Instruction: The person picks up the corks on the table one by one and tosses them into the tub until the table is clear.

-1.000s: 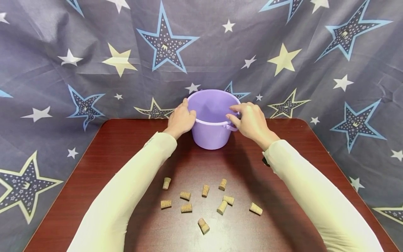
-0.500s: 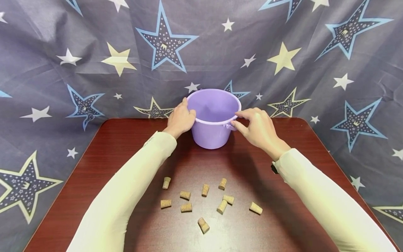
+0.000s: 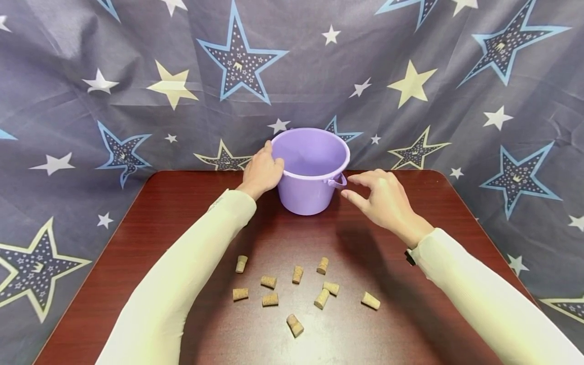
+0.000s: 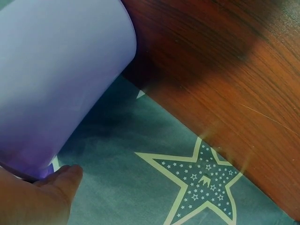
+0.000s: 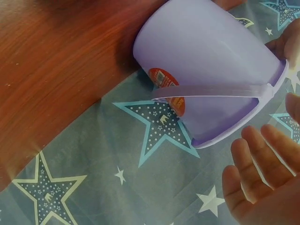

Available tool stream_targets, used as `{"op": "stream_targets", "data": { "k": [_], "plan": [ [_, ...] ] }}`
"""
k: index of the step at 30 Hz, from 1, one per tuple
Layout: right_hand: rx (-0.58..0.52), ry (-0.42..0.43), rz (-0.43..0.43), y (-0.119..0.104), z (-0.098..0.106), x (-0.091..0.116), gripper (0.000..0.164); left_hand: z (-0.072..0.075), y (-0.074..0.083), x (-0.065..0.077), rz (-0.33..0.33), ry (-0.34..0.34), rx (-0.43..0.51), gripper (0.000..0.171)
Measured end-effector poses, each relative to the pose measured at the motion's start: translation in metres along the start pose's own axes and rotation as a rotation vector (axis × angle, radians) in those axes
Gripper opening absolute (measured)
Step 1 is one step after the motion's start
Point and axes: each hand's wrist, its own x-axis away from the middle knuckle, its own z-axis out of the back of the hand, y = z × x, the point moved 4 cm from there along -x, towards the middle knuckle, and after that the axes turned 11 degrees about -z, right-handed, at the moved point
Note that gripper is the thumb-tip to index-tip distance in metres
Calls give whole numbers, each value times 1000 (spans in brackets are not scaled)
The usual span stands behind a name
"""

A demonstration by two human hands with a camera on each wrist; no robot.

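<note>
A purple bucket (image 3: 305,195) stands upright toward the back of the table. My left hand (image 3: 263,172) grips its left rim, thumb at the near side; the left wrist view catches only part of that hand (image 4: 37,197) below the bucket wall (image 4: 70,61). Just right of the bucket, my right hand (image 3: 383,200) is held in the air, fingers spread and nothing in them. Close to its fingertips is the bucket's handle (image 3: 338,181), which hangs down along the side. In the right wrist view the handle (image 5: 211,90) crosses a red-orange sticker (image 5: 164,79).
Several corks lie scattered on the dark red wooden table (image 3: 182,213), among them a near one (image 3: 295,325), a right one (image 3: 370,301) and a left one (image 3: 241,264). A grey cloth with stars (image 3: 310,71) hangs right behind the table.
My right hand has let go of the bucket's right rim and drawn away to the right and slightly down. The handle has dropped against the side. My left hand stays on the rim.
</note>
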Motion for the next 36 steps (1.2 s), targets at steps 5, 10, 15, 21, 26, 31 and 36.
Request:
{"op": "stream_targets", "data": {
  "k": [5,10,15,21,26,31,36],
  "plan": [
    [17,-1,11,4,1,8,38,0,0,0,-1,-2,6,72],
    [25,2,48,6,3,15,39,1,1,0,0,-4,9,72],
    [31,-12,81,10,-1,24,39,2,2,0,-1,-2,8,71],
    [33,-37,96,12,-6,33,40,1,1,0,3,-11,11,72],
    [31,-62,112,11,-6,40,42,1,1,0,4,-14,3,72],
    [42,-86,117,11,-6,47,45,1,1,0,2,-10,2,72],
    [50,-117,118,12,-6,54,47,1,1,0,-5,-3,1,72]
  ]
}}
